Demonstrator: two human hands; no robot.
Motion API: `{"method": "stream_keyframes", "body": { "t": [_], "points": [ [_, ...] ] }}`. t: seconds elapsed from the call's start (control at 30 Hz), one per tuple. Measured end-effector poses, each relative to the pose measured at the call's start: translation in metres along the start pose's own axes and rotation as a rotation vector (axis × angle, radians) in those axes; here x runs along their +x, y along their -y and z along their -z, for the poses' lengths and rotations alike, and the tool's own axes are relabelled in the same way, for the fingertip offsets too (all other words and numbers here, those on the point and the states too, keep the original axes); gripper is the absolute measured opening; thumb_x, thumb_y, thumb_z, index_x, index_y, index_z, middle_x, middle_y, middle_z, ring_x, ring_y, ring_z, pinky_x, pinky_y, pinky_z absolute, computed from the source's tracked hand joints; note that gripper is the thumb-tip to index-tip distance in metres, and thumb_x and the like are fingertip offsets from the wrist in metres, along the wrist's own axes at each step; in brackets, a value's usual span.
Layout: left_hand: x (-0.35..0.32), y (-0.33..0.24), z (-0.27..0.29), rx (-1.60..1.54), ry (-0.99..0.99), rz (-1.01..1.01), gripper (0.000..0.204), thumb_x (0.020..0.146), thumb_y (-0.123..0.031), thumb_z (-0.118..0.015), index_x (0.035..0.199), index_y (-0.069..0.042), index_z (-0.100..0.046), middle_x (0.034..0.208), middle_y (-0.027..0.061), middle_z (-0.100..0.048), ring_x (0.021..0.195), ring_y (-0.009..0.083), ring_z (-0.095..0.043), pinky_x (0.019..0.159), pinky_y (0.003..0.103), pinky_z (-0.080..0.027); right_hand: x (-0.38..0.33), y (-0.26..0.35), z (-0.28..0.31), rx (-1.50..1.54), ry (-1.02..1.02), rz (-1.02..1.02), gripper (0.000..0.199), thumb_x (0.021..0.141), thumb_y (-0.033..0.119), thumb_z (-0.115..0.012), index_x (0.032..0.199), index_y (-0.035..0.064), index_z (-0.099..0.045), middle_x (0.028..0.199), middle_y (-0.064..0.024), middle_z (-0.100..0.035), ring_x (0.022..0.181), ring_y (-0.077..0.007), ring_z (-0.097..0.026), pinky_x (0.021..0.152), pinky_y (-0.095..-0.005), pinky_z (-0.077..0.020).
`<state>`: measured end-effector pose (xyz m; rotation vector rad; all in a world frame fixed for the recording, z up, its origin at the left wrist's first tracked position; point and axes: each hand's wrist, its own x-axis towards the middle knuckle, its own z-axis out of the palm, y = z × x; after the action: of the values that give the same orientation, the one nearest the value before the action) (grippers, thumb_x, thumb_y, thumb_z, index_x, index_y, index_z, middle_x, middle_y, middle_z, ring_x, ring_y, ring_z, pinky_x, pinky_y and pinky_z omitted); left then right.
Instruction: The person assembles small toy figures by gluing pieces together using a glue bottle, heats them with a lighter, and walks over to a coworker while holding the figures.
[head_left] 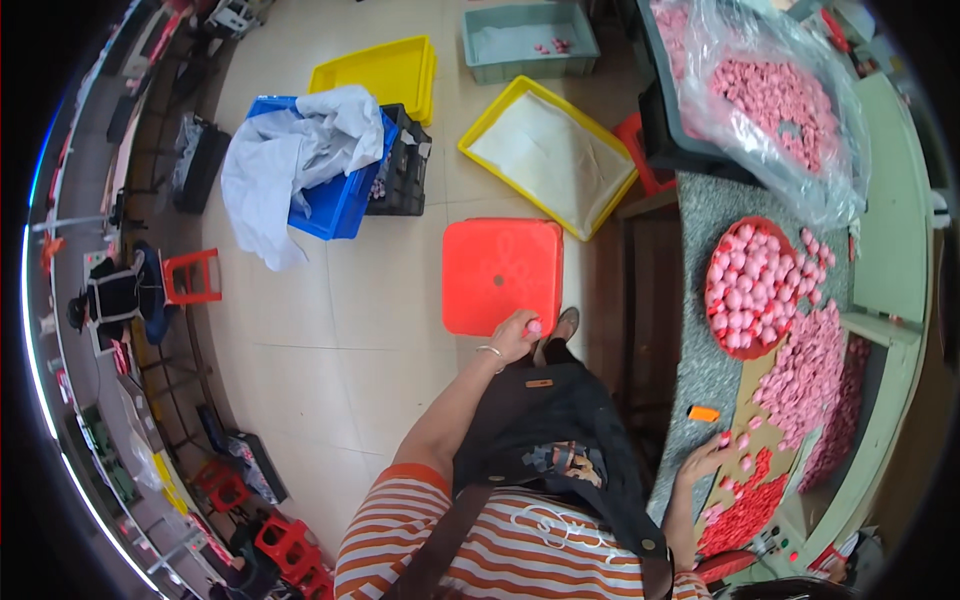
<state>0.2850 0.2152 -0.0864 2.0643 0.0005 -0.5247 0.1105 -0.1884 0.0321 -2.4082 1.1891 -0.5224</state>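
Note:
Over the near edge of the red stool, my left hand (pixel 514 338) is closed around a small pink-and-red piece (pixel 534 328). My right hand (pixel 704 460) is at the bench on the right, its fingertips closed on a small red piece (pixel 725 439). Beside that hand, a few loose pink pieces lie on brown cardboard next to a heap of small red pieces (pixel 745 512). Farther back is a large heap of pink pieces (pixel 803 375). A round red basket (pixel 737 353) holds many pink balls (pixel 740 285). An orange cylinder (pixel 703 413) lies on the grey benchtop (pixel 700 370).
The red stool (pixel 500 260) stands before me. Beyond it are a lined yellow tray (pixel 520 192), a grey tub (pixel 530 72) and a blue crate (pixel 352 205) draped with white cloth (pixel 265 170). A clear bag of pink pieces (pixel 775 105) occupies the bench's far end. A person sits far left.

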Motion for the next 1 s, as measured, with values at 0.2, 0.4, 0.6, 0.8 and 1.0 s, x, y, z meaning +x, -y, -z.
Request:
{"method": "stream_keyframes", "body": {
  "t": [0.2,0.4,0.6,0.8,1.0],
  "points": [
    [-0.006,0.021,-0.017,0.004,-0.089,0.158,0.035,0.077,-0.012,-0.071,0.108,-0.006,-0.056,0.103,0.0106,-0.060,0.096,0.0244,-0.061,0.084,0.035,-0.048,0.000,0.017,0.012,0.128,0.071,0.027,0.054,0.099,0.024,-0.044,0.140,-0.0078,-0.026,0.143,-0.0287,-0.031,0.130,-0.0371,-0.035,0.107,-0.0389,-0.0277],
    [-0.020,0.001,-0.005,0.000,-0.164,0.242,0.035,0.077,-0.014,-0.071,0.108,-0.005,-0.056,0.102,0.0101,-0.062,0.092,0.0214,-0.062,0.083,0.034,-0.050,0.008,-0.035,-0.010,0.012,0.000,0.044,0.048,0.099,0.024,-0.043,0.133,-0.0087,-0.034,0.132,-0.0296,-0.040,0.119,-0.0385,-0.042,0.102,-0.0405,-0.0320],
    [-0.004,-0.038,0.010,0.023,-0.210,0.178,0.031,0.080,-0.009,-0.069,0.108,-0.004,-0.055,0.097,0.0079,-0.061,0.085,0.0156,-0.061,0.079,0.029,-0.049,0.008,-0.050,-0.018,0.094,-0.081,0.063,0.042,0.099,0.027,-0.042,0.120,-0.0096,-0.046,0.115,-0.0295,-0.052,0.104,-0.0378,-0.053,0.092,-0.0426,-0.0409],
    [0.017,-0.102,0.041,-0.017,-0.253,-0.028,0.026,0.083,-0.007,-0.066,0.107,-0.004,-0.055,0.089,0.0037,-0.059,0.084,0.0108,-0.058,0.076,0.026,-0.049,0.009,-0.033,-0.008,0.215,-0.046,0.027,0.039,0.099,0.023,-0.043,0.120,-0.0095,-0.047,0.114,-0.0267,-0.052,0.102,-0.0341,-0.053,0.091,-0.0418,-0.0410],
    [0.026,-0.158,0.047,-0.133,-0.173,0.058,0.032,0.084,-0.005,-0.065,0.114,-0.005,-0.052,0.093,0.0032,-0.061,0.089,0.0113,-0.061,0.080,0.025,-0.049,0.024,-0.027,0.030,0.493,-0.013,-0.130,0.038,0.099,0.025,-0.046,0.122,-0.0054,-0.045,0.111,-0.0213,-0.052,0.099,-0.0270,-0.052,0.088,-0.0369,-0.0436]
  ]
}}
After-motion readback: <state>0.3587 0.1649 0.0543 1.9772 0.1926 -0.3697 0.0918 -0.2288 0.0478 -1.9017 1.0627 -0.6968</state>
